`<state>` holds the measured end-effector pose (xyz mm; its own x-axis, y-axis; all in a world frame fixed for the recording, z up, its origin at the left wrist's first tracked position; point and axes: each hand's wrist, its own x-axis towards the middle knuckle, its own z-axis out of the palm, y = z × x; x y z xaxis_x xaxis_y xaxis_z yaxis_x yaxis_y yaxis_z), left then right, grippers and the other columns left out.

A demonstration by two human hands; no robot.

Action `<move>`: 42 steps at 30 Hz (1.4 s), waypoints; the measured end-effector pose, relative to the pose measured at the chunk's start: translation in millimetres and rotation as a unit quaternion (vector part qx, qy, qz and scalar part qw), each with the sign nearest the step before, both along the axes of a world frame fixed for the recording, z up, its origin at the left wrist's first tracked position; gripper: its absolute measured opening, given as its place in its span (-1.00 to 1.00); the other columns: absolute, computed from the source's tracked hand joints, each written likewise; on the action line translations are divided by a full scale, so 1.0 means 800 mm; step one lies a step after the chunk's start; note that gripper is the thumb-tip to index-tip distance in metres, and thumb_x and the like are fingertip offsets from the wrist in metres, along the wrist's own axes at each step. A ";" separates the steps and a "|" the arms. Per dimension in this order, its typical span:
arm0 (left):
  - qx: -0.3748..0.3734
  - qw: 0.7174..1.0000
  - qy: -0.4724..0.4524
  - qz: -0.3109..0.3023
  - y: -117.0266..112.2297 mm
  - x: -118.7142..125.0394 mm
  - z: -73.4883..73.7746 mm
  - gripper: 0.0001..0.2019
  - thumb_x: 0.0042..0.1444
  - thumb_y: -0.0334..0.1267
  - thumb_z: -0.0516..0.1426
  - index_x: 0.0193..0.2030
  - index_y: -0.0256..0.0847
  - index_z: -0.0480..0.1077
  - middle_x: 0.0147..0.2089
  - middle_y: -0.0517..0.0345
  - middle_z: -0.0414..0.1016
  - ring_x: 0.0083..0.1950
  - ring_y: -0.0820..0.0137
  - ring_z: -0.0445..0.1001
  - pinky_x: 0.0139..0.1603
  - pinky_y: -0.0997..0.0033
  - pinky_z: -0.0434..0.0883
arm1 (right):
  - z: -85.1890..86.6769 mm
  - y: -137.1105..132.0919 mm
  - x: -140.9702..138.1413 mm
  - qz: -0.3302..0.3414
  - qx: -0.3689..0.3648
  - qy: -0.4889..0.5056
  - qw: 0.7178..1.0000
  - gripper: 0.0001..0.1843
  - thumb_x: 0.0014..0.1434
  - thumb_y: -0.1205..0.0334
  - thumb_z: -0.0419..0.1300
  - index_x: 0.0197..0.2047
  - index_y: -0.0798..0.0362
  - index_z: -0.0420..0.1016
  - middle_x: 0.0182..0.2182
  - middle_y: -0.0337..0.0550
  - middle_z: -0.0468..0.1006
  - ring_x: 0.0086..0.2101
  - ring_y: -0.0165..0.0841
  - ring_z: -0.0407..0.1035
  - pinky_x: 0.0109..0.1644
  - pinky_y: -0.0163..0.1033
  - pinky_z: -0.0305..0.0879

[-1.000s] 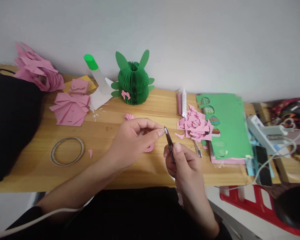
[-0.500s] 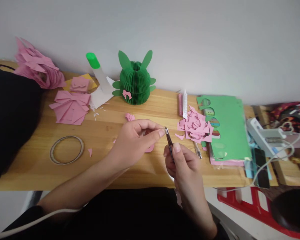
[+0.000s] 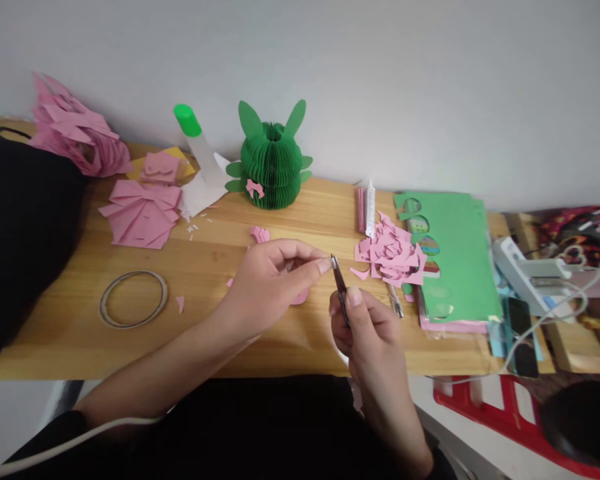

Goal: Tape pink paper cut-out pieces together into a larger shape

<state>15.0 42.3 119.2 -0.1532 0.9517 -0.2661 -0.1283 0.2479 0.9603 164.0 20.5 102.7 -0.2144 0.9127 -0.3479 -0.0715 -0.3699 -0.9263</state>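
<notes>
My right hand [image 3: 363, 327] is closed round dark tweezers [image 3: 340, 280], whose tips point up and to the left. Thumb and forefinger of my left hand [image 3: 265, 280] are pinched together right at those tips. A tiny whitish piece [image 3: 334, 262] shows between the fingertips and the tweezers; its kind is too small to make out. Pink paper pieces [image 3: 260, 234] lie on the wooden table behind and under my left hand, partly hidden by it. Beyond my hands stands a green honeycomb-paper figure [image 3: 271, 163] with ear shapes and a small pink bow shape on it.
Left on the table [image 3: 75, 340] are a tape roll [image 3: 105, 303], folded pink paper [image 3: 143, 217] and a green-capped glue bottle [image 3: 205, 157]. To the right lie pink scraps [image 3: 393, 253], a white tube [image 3: 370, 210], green sheets [image 3: 465, 260], a phone [image 3: 523, 340] and a white cable.
Hardly anything differs. Both hands keep their hold, and the tweezers' tips stay at the left fingertips with only a very slight shift.
</notes>
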 end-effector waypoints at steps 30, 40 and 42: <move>0.096 0.993 0.046 -0.049 -0.005 -0.042 0.002 -0.92 0.09 -0.25 0.28 -0.29 -0.18 0.53 -0.25 0.12 0.59 -0.24 0.40 0.54 -0.14 0.40 0.49 | 0.015 0.007 0.026 0.104 0.154 -0.178 0.966 -0.64 0.29 -0.02 0.14 -0.42 0.04 0.46 -0.65 -0.35 0.18 -0.61 -0.48 0.03 -0.54 -0.32 -0.06; 0.276 0.879 0.308 -0.237 0.000 -0.058 0.019 -0.70 0.17 -0.33 0.22 0.04 0.04 0.53 -0.19 0.22 0.65 -0.10 0.37 0.58 0.02 0.45 0.40 | 0.034 0.021 0.037 0.211 0.221 -0.280 0.910 -0.66 0.28 0.01 0.14 -0.41 0.06 0.46 -0.65 -0.32 0.29 -0.64 -0.49 0.11 -0.57 -0.34 0.02; 0.274 0.875 0.314 -0.246 0.002 -0.058 0.021 -0.73 0.18 -0.32 0.21 0.00 0.04 0.54 -0.22 0.21 0.65 -0.12 0.36 0.58 0.00 0.44 0.39 | 0.034 0.021 0.037 0.214 0.224 -0.277 0.910 -0.66 0.29 0.01 0.14 -0.42 0.06 0.46 -0.65 -0.33 0.28 -0.64 -0.50 0.11 -0.57 -0.34 0.01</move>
